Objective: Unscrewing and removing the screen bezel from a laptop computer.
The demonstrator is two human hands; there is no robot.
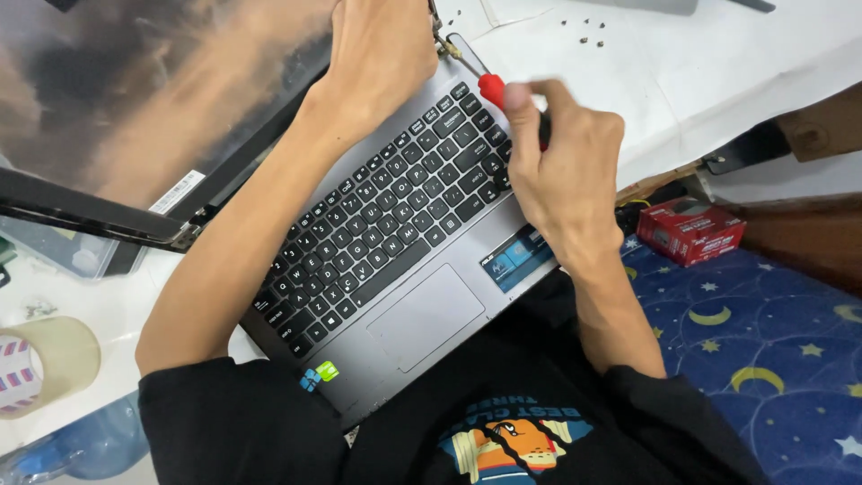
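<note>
right now the right hand [566, 180] has its fingers closed around a red-handled screwdriver [489, 87], tip at the hinge [442, 45] of a grey laptop [422, 319] lying on the white worktop [718, 63]. the left hand [382, 49] presses near that hinge, fingers hidden, grip unclear. a clear plastic container [63, 251] sits at left, contents unreadable; a small red box [690, 231] lies closed at right.

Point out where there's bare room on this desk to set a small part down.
Bare white surface lies right of the right hand, between the loose screws and the red box. A smaller patch sits left of the laptop, above the tape roll. Around the hinge, both hands and the screwdriver crowd it.
</note>
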